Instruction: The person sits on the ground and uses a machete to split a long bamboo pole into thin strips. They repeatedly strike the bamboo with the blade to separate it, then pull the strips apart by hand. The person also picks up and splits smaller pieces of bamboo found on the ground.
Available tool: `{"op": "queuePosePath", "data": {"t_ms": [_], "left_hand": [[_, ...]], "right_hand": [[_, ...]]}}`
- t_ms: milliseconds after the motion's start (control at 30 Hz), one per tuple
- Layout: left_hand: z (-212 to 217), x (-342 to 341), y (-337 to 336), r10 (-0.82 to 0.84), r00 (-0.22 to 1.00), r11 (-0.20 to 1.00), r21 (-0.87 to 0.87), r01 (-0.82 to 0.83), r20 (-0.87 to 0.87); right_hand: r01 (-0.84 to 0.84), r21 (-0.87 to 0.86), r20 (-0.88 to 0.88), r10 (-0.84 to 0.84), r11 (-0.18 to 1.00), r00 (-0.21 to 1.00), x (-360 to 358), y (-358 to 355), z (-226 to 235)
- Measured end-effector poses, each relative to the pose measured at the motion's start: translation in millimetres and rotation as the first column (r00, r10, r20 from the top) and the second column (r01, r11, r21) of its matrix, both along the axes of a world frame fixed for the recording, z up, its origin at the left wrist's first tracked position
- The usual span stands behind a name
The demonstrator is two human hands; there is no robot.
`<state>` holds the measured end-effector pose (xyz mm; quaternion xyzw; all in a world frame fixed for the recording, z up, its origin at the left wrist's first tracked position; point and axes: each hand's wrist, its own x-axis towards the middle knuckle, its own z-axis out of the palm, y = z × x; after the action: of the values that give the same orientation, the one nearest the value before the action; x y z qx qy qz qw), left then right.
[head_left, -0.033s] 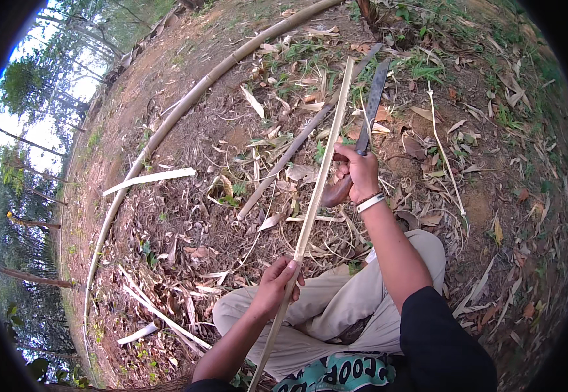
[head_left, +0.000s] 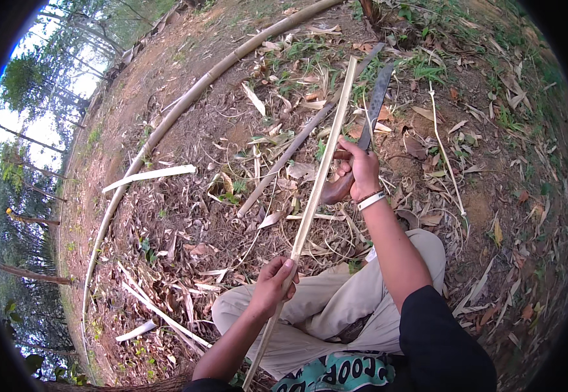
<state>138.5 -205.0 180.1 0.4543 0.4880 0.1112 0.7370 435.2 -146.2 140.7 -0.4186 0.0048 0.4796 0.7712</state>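
Hands both closed: left hand (head_left: 272, 282) grips bamboo strip (head_left: 320, 175); right hand (head_left: 360, 168) clasps machete (head_left: 374, 104).

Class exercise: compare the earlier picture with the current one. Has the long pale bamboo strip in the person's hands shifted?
No. The bamboo strip crosses the same spot beside the grey stick on the ground as before, with the left hand and right hand placed alike.

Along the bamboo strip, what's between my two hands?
In the head view, only the bare pale bamboo strip runs between left hand and right hand, over leaf litter; nothing else grips it.
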Motion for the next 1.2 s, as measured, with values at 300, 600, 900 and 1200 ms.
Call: {"op": "queuePosePath", "data": {"t_ms": [300,600,900,1200], "left_hand": [[-12.4,-14.3,49.1,0.195,0.972,0.973,-0.149,-0.175,0.132],[-60.8,-12.3,66.0,0.286,0.928,0.909,-0.374,-0.185,0.237],[-83.5,-6.6,61.5,0.355,0.922,0.871,-0.414,-0.265,0.156],[-57.2,-9.0,45.8,0.388,0.899,0.851,-0.452,-0.267,0.201]], "right_hand": [[-0.319,0.734,-0.190,0.633,0.599,0.750,-14.5,-14.5,-4.0],[-0.702,-0.313,0.242,0.769,0.640,0.592,10.9,-8.3,-0.8],[-0.169,-0.646,0.699,0.489,0.744,-0.522,-65.1,-35.1,-37.3],[-0.089,-0.690,0.636,0.542,0.719,-0.550,-71.9,-15.1,-39.3]]}}
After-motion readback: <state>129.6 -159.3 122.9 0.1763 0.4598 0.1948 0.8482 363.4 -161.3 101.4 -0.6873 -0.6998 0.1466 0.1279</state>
